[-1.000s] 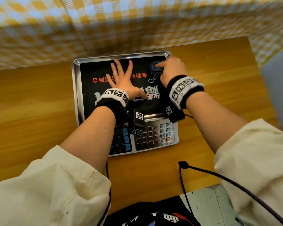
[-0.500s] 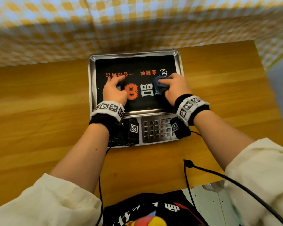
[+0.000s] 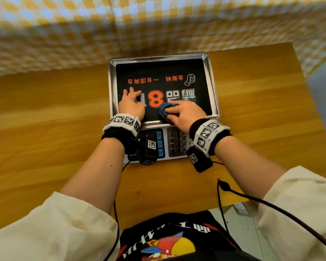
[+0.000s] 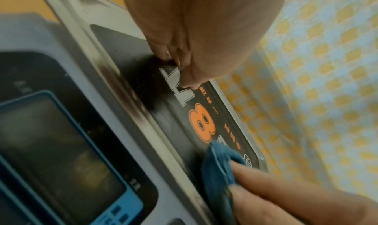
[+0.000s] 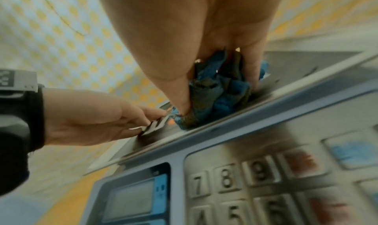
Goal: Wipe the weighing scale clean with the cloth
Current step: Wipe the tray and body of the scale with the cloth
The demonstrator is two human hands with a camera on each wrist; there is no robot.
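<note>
Bright, even light; edges warped; wrist views blurred, perhaps by motion.

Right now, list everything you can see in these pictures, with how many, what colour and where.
weighing scale: one, steel tray with a black printed mat, on the table in front of the person
keypad: one, silver, near edge of the scale
display: one, blue-framed, left of the keypad
cloth: one, blue, bunched on the near part of the mat
table: one, wooden, orange-brown
checked fabric: yellow and white, behind the table
cable: black, over the table's near edge
wrist bands: two, black with white markers
left hand: fingers resting on the mat's left side
right hand: fingers gripping the cloth
</note>
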